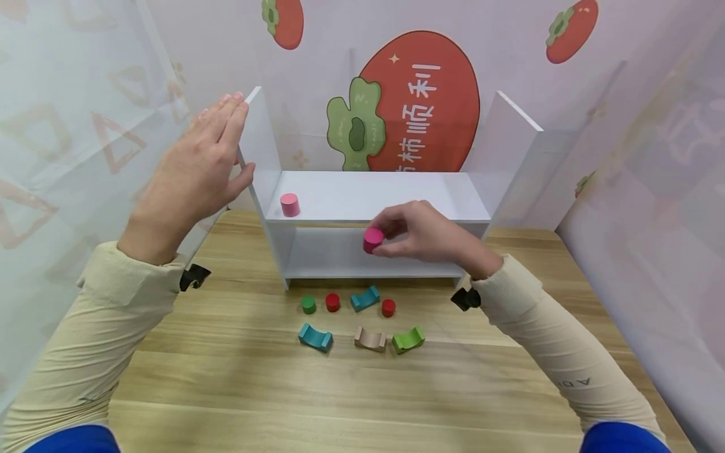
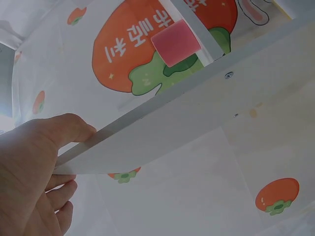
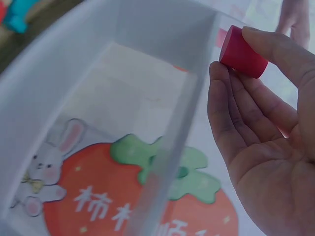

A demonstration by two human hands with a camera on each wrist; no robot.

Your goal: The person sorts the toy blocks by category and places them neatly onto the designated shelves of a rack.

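Note:
A white two-level shelf (image 1: 374, 195) stands on the table, with a pink cylinder (image 1: 289, 205) at the left end of its upper board. My left hand (image 1: 195, 170) holds the top of the left side panel (image 2: 147, 128), thumb on one face and fingers on the other. In front of the shelf, my right hand (image 1: 425, 233) pinches a darker pink cylinder (image 1: 372, 240) between thumb and fingers. The right wrist view shows that cylinder (image 3: 242, 53) at the fingertips of my right hand (image 3: 266, 113), beside a shelf board.
On the wooden table (image 1: 362, 402) before the shelf lie a green cylinder (image 1: 308, 305), red cylinders (image 1: 332, 302) (image 1: 388, 307), blue curved blocks (image 1: 365, 299) (image 1: 315, 338), a beige curved block (image 1: 370, 340) and a green curved block (image 1: 408, 340). A printed cloth (image 1: 306, 75) hangs behind.

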